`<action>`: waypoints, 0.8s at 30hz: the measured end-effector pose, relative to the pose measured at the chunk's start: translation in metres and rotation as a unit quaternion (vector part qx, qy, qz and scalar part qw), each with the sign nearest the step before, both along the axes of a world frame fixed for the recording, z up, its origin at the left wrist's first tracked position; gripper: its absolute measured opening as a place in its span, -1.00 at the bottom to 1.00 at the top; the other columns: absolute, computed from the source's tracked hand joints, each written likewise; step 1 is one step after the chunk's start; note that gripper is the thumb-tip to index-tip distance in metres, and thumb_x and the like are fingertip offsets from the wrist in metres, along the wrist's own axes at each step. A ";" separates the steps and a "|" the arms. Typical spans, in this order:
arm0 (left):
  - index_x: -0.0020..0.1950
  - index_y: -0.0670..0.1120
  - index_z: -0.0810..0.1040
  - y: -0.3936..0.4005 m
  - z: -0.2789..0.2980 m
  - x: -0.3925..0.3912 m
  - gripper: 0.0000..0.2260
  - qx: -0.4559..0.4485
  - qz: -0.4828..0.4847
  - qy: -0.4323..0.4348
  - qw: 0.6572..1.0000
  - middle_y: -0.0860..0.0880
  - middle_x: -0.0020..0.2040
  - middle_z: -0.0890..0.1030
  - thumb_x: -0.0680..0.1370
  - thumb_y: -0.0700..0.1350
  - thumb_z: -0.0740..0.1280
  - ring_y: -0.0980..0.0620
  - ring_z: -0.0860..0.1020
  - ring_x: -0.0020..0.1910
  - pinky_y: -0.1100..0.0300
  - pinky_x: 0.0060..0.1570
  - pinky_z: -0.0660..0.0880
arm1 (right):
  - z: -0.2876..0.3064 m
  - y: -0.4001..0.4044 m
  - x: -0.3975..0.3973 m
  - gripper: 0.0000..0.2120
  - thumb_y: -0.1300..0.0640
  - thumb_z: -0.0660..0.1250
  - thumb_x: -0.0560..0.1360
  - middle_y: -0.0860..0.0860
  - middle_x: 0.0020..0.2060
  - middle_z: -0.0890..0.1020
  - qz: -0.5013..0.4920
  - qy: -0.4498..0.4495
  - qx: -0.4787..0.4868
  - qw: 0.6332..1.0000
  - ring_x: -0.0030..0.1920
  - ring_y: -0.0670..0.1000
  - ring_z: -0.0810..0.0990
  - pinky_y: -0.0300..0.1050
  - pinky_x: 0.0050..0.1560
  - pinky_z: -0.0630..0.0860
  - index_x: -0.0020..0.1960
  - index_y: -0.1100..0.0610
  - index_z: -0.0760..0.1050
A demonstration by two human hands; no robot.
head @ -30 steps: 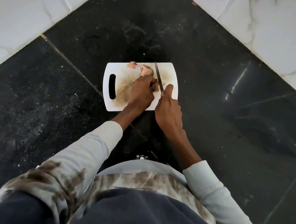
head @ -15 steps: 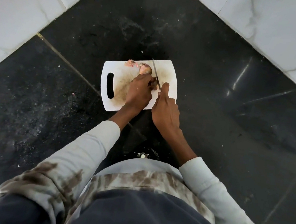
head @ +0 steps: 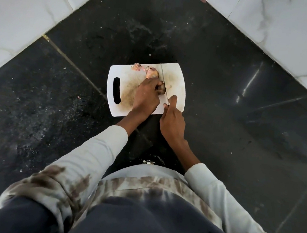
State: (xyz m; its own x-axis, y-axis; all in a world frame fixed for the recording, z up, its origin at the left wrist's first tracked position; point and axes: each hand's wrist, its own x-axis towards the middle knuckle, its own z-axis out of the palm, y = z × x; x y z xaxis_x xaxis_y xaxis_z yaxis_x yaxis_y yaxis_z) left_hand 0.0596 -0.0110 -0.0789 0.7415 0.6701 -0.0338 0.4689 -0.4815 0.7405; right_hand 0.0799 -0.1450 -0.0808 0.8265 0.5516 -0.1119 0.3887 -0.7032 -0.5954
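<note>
A white cutting board (head: 178,80) with a handle slot on its left lies on the black counter. On its far part lies a pale piece of raw meat (head: 152,72), with a smaller pinkish scrap (head: 137,67) to its left. My left hand (head: 146,97) grips the near end of the meat and holds it down. My right hand (head: 172,118) grips the handle of a knife (head: 163,80), forefinger along its back. The thin blade runs away from me, just right of my left fingers and against the meat. The handle is hidden in my fist.
The black stone counter (head: 246,118) fills a corner between white marble wall tiles (head: 16,10) at the left and right. Crumbs and smears speckle the counter left of the board. A small scrap (head: 148,162) lies at the counter's near edge by my waist.
Both hands stay on the board. The knife has slid slightly back towards me along the meat. My head has shifted a little, so the board sits lower in view.
</note>
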 end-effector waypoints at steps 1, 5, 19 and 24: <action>0.05 -0.22 0.65 0.000 0.001 -0.001 -0.78 0.000 -0.003 -0.002 1.000 -0.11 0.02 0.69 0.52 -0.43 0.31 -0.09 0.65 0.01 -0.08 0.05 0.64 | 0.001 0.000 0.001 -0.78 0.11 0.14 0.74 0.13 -0.09 0.67 0.002 0.007 -0.002 1.000 -0.29 0.12 0.54 0.02 -0.22 0.49 0.35 0.04 0.19; 0.05 -0.20 0.64 0.001 0.004 0.000 -0.80 0.007 -0.008 0.005 1.000 -0.10 0.03 0.69 0.52 -0.40 0.31 -0.08 0.66 0.02 -0.08 0.07 0.64 | 0.001 -0.003 0.004 -0.81 0.11 0.14 0.74 0.07 -0.17 0.61 -0.011 0.031 0.006 0.999 -0.26 0.16 0.58 0.03 -0.19 0.47 0.32 0.02 0.20; 0.00 -0.14 0.62 -0.008 0.014 -0.002 -0.80 0.015 0.024 0.024 0.999 -0.03 -0.05 0.69 0.50 -0.39 0.31 -0.02 0.62 -0.05 -0.04 -0.01 0.63 | 0.002 -0.012 -0.007 -0.69 0.09 0.12 0.74 0.22 -0.05 0.66 -0.006 -0.008 -0.028 1.000 -0.13 0.32 0.64 0.13 -0.15 0.50 0.46 0.09 0.20; 0.04 -0.15 0.59 -0.005 0.021 -0.003 -0.80 0.021 -0.012 0.034 0.999 -0.04 -0.02 0.70 0.51 -0.38 0.31 -0.06 0.65 -0.02 -0.10 0.02 0.64 | 0.006 -0.008 -0.004 -0.83 0.09 0.14 0.73 0.08 -0.17 0.56 -0.038 0.024 0.004 0.999 -0.18 0.21 0.61 0.07 -0.20 0.50 0.29 0.03 0.24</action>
State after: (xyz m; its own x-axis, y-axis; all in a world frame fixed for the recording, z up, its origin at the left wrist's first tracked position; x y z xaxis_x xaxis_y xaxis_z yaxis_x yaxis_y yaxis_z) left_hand 0.0566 -0.0162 -0.0577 0.7549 0.6534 -0.0571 0.5048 -0.5233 0.6865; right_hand 0.0755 -0.1532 -0.0751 0.8596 0.4889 -0.1486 0.3049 -0.7242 -0.6185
